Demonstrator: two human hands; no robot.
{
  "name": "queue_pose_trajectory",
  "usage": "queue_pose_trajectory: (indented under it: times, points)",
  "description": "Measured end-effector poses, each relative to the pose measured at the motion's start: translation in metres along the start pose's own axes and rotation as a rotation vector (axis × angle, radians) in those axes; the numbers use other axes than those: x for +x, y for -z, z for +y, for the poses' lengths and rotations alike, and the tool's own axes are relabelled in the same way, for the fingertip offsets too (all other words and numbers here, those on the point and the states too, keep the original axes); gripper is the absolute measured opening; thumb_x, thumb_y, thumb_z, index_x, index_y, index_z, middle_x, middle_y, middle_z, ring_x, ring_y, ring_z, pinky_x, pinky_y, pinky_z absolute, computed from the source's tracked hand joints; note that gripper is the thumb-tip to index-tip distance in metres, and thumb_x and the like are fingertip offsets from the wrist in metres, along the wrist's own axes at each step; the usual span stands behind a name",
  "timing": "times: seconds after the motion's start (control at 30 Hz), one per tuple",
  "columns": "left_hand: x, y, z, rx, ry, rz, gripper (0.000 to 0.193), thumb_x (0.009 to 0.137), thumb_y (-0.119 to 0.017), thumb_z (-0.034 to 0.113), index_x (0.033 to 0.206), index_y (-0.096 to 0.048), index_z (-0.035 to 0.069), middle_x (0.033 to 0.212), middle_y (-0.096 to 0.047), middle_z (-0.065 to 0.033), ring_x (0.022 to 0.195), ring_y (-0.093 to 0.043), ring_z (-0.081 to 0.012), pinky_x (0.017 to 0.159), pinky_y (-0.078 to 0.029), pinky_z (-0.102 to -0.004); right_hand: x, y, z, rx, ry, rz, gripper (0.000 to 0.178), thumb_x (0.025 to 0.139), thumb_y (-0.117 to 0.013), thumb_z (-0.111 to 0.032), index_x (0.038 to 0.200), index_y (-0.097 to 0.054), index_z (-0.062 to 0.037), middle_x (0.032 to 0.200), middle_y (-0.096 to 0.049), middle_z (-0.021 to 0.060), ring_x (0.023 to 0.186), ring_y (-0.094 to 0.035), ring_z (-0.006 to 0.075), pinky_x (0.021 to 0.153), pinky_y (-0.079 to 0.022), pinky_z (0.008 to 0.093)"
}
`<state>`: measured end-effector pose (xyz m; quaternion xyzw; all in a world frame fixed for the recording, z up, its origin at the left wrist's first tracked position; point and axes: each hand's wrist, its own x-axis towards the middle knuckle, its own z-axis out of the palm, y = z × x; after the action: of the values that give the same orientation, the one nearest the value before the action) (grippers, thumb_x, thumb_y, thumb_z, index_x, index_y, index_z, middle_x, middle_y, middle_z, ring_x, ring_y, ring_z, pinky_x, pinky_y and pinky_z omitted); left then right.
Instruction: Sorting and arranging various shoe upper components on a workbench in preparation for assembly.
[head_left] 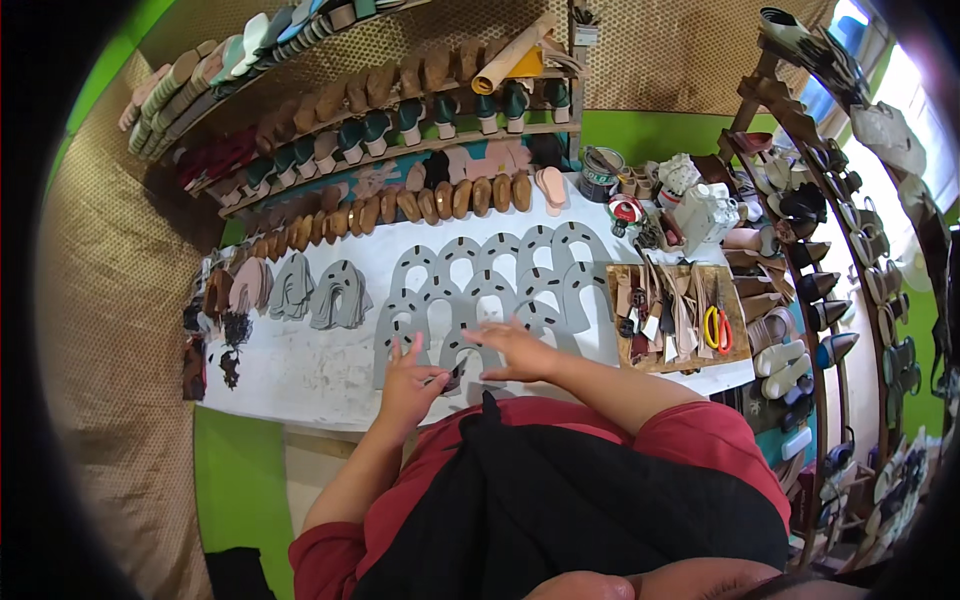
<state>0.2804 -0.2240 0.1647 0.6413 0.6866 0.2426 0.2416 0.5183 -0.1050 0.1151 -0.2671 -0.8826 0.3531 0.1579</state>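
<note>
The left hand [405, 386] was open, its fingers apart and its thumb reaching inward to a small dark rectangular strip [456, 376]; whether the thumb touched the strip could not be told. The right hand [515, 352] was also open, palm down and fingers spread, gripping nothing visible. Between the two hands, partly covered by them, lay the nearest flat grey U-shaped piece [453, 352] on the white-topped counter [290, 372]. Beyond the hands spread rows of matching grey arches [491, 284], many bearing a short dark strip at the crown. Left of the left hand stood a fanned stack of grey arches [330, 290]; right of the right hand, a wooden board [741, 346] carried scissors with yellow and red handles [717, 319]. Farther out ran a row of brown shoe lasts [429, 206]. The step in hand looked like setting out or adjusting the nearest arch; the next move seemed to call for light, flat fingertips that left its neighbours undisturbed.
</note>
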Motion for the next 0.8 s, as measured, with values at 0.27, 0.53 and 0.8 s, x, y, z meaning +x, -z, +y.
queue_pose_trajectory:
  times: [0.27,0.53,0.8]
  points:
    - [0.036,-0.035,0.024,-0.089,-0.229,-0.064,0.022,0.085,-0.074,0.031,0.105,-0.078,0.021,0.156,-0.036,-0.0228,0.147,-0.018,-0.0524,0.117,-0.024,-0.0525,-0.038,0.032,0.0,0.003,0.072,0.09,0.016,0.083,-0.071,-0.02,0.099,-0.074,-0.0172,0.1,-0.07,0.0,0.105,-0.063,0.0241,0.113,-0.022,0.067]
    - [0.103,-0.09,-0.003,0.256,-0.002,-0.298,0.053,0.087,-0.067,0.045,0.137,-0.06,0.028,0.163,-0.018,-0.0206,0.148,-0.011,-0.053,0.115,-0.02,-0.0633,-0.111,0.1,0.017,-0.222,-0.198,0.333,0.013,0.079,-0.073,-0.014,0.092,-0.076,-0.018,0.098,-0.072,0.0039,0.111,-0.064,0.0235,0.115,-0.021,0.0651]
    - [0.169,-0.179,0.005,0.421,-0.081,-0.279,0.059,0.088,-0.067,0.049,0.143,-0.054,0.032,0.167,0.0,-0.0164,0.15,0.004,-0.0497,0.115,-0.011,-0.0676,-0.153,0.105,0.009,-0.391,-0.354,0.486,0.014,0.077,-0.073,-0.013,0.088,-0.076,-0.0214,0.116,-0.069,-0.0028,0.13,-0.049,0.0281,0.115,-0.01,0.0697]
